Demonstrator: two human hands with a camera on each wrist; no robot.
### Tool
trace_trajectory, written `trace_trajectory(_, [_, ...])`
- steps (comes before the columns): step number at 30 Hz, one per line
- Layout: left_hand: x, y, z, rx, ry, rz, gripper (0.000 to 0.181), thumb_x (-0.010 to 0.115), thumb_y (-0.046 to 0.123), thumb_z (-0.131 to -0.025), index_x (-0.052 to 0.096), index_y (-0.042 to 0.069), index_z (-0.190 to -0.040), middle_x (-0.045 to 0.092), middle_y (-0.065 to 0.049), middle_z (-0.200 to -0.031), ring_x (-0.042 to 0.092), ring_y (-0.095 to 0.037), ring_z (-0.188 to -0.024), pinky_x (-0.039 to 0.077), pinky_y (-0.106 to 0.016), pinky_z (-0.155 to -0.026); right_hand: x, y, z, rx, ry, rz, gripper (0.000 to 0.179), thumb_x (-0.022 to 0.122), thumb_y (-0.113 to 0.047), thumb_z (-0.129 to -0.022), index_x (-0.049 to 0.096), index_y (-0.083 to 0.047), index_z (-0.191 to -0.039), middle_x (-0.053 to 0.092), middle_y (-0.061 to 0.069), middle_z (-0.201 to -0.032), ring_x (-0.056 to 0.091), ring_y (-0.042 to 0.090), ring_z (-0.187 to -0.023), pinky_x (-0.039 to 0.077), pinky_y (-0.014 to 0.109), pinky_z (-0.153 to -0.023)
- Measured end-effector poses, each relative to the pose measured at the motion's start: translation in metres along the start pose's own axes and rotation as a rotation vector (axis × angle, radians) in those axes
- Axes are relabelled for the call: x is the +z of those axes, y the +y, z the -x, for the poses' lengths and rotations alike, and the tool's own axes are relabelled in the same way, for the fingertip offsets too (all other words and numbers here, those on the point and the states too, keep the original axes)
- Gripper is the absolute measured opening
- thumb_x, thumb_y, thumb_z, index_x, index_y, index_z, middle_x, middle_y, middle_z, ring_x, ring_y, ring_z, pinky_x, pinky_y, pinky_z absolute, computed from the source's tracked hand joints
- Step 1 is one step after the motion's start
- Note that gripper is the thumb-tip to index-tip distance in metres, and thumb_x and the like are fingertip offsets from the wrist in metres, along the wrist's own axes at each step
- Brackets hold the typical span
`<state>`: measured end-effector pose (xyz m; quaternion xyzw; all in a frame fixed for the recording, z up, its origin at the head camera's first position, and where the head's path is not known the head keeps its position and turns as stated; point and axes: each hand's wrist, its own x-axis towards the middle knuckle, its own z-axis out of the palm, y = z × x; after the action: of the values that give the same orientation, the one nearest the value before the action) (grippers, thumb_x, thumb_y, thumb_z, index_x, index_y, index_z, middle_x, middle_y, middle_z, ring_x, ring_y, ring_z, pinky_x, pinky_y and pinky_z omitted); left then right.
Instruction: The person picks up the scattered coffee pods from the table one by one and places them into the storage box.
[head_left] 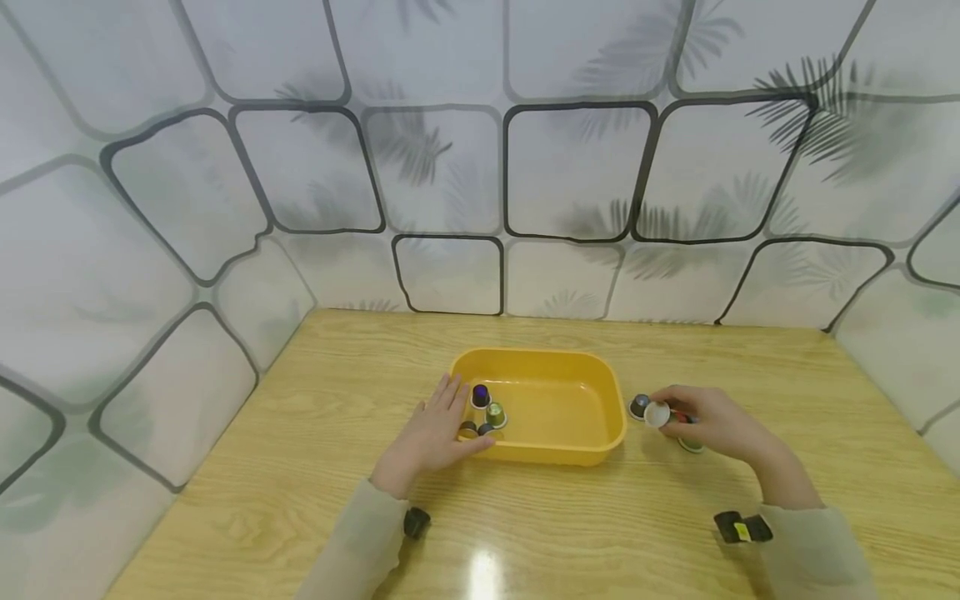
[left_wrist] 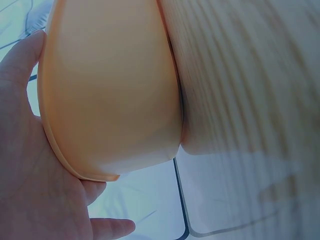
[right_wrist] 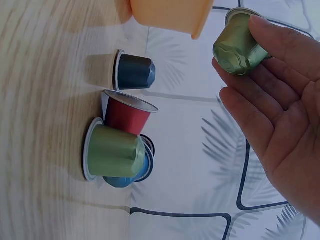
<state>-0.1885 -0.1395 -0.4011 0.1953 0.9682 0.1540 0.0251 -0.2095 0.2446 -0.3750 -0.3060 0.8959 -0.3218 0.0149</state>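
My right hand [head_left: 716,423] pinches a green coffee capsule [right_wrist: 237,47] between thumb and fingers, above the table just right of a yellow tray [head_left: 558,454]. Its pale lid faces the tray in the head view. My left hand [head_left: 427,437] rests on the tray's left rim with fingers extended. Inside the tray's left end stand a purple capsule [head_left: 480,395], a light green capsule [head_left: 496,413] and dark capsules [head_left: 486,429] near the front wall. Below my right hand are a dark capsule [right_wrist: 135,71], a tilted red capsule [right_wrist: 127,114], a pale green capsule [right_wrist: 112,152] and a blue capsule [right_wrist: 119,181].
The wooden table [head_left: 360,358] ends at a patterned wall covering [head_left: 450,275] behind the tray, with similar covering at both sides. In the right wrist view, the red, pale green and blue capsules are clustered together, partly hiding one another.
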Motion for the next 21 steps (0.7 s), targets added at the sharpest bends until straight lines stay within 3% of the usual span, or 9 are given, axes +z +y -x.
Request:
trace_trajectory(5, [0.001,-0.001,-0.001,0.004,0.005,0.000,0.091,0.038,0.066,-0.080,0.018,0.001,-0.140,0.008,-0.016,-0.145,-0.002,-0.025,-0.133,0.020,-0.058,-0.096,0.003,0.000,-0.002,0.008,0.022,0.040,0.032,0.067,-0.007,-0.077,0.059,-0.002,-0.108,0.058,-0.004,-0.087,0.045,0.004,-0.069,0.041,0.026,-0.058])
trace_trajectory(12, [0.001,-0.002,-0.002,0.001,-0.001,0.008,0.089,0.041,0.063,-0.081,0.018,0.001,-0.140,0.008,-0.016,-0.145,-0.002,-0.026,-0.133,0.020,-0.059,-0.095,0.009,-0.010,-0.007,-0.046,0.050,-0.004,0.031,0.067,-0.013,-0.079,0.060,-0.004,-0.108,0.062,0.005,-0.103,0.056,0.011,-0.094,0.049,0.036,-0.072])
trace_trajectory(21, [0.001,-0.002,-0.001,0.000,-0.010,-0.004,0.092,0.037,0.067,-0.080,0.017,0.001,-0.141,0.007,-0.015,-0.145,-0.003,-0.025,-0.133,0.019,-0.058,-0.096,0.022,-0.025,-0.017,-0.134,0.053,-0.049,0.031,0.067,-0.009,-0.078,0.060,0.000,-0.107,0.062,0.003,-0.101,0.058,0.010,-0.088,0.048,0.037,-0.074])
